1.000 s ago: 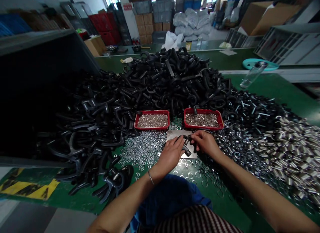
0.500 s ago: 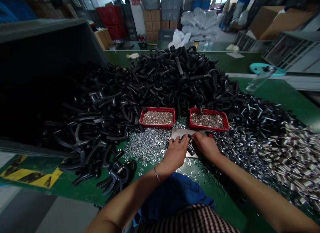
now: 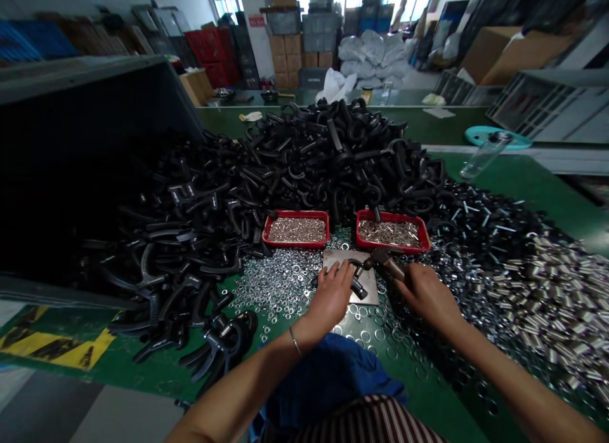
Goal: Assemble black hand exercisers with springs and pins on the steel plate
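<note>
My left hand [image 3: 333,295] is closed on a black curved handle part [image 3: 358,289] and holds it against a flat metal plate [image 3: 370,293]. Its fingers hide much of that part. In my right hand [image 3: 425,295] is a hammer [image 3: 391,265], gripped by the handle, its head close to the upper end of the black part. Whether the head touches it I cannot tell. Just beyond the plate stand two red trays, the left tray [image 3: 295,245] with tiny metal pieces and the right tray [image 3: 394,247] with small pins.
A large heap of black handle parts [image 3: 304,157] rises behind the trays. Small metal nuts [image 3: 280,278] lie left of the plate, and flat rings [image 3: 365,336] lie in front. To the right are silvery sleeves [image 3: 561,303] and a clear bottle [image 3: 486,156]. A grey crate [image 3: 185,94] stands at left.
My right hand has left the black part and moved right, and now grips the hammer with its head brought over the plate. My left hand stays on the black part.
</note>
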